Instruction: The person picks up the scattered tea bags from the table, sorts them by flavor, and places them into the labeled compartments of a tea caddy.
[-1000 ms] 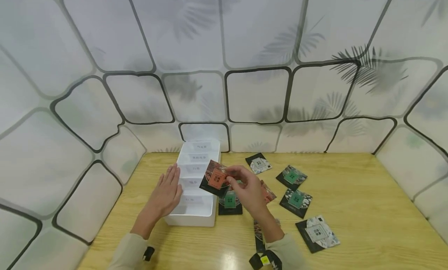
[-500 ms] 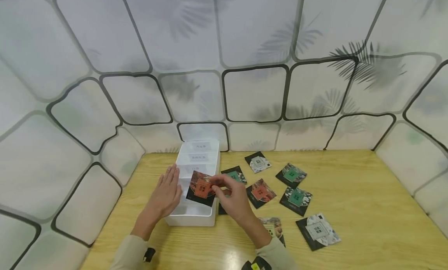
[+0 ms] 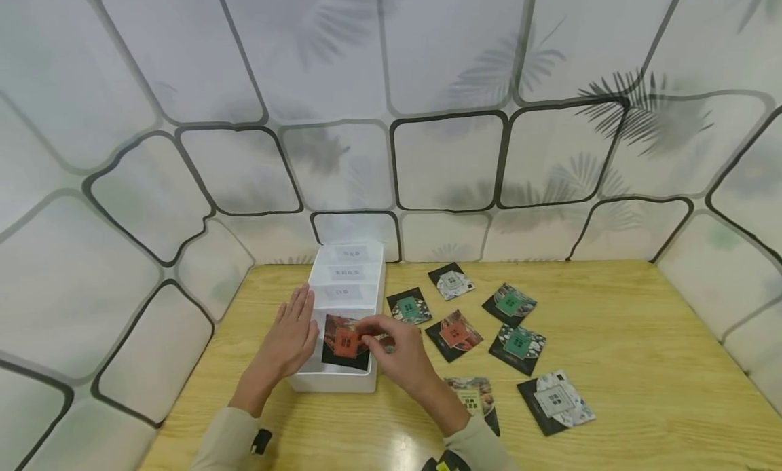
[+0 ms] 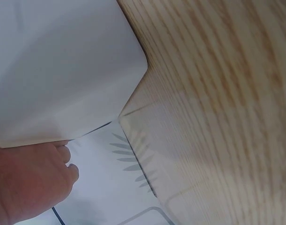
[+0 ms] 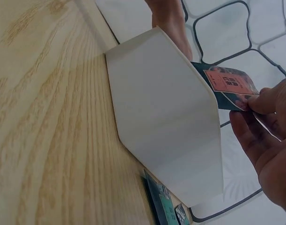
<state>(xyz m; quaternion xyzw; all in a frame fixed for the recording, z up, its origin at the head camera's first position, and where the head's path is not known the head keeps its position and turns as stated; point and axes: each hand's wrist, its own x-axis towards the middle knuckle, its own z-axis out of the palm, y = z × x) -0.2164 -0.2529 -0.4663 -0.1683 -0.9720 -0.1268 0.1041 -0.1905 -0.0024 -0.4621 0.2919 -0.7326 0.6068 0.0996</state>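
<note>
My right hand [image 3: 403,359] pinches the right edge of a square black sachet with a red label [image 3: 343,343]. The sachet is over the front section of a long white divided box [image 3: 334,384]; the right wrist view has the same sachet [image 5: 231,82] at the box's rim. Along the box's left side lies my left hand [image 3: 288,338], its fingers straight and together. In the left wrist view, the box wall covers part of the left hand [image 4: 33,180]. Paper labels mark the box's compartments; the writing is too small to read.
Right of the box, several sachets lie on the wooden table [image 3: 647,362]: green-labelled ones [image 3: 409,307], another red-labelled one [image 3: 454,334], white-labelled ones [image 3: 554,402] and a yellowish-labelled one [image 3: 473,398]. A patterned wall covering [image 3: 452,162] stands behind and at both sides.
My right hand has carried the red-labelled sachet left and down, from beside the box to over its front section. The left hand has stayed at the box's left side.
</note>
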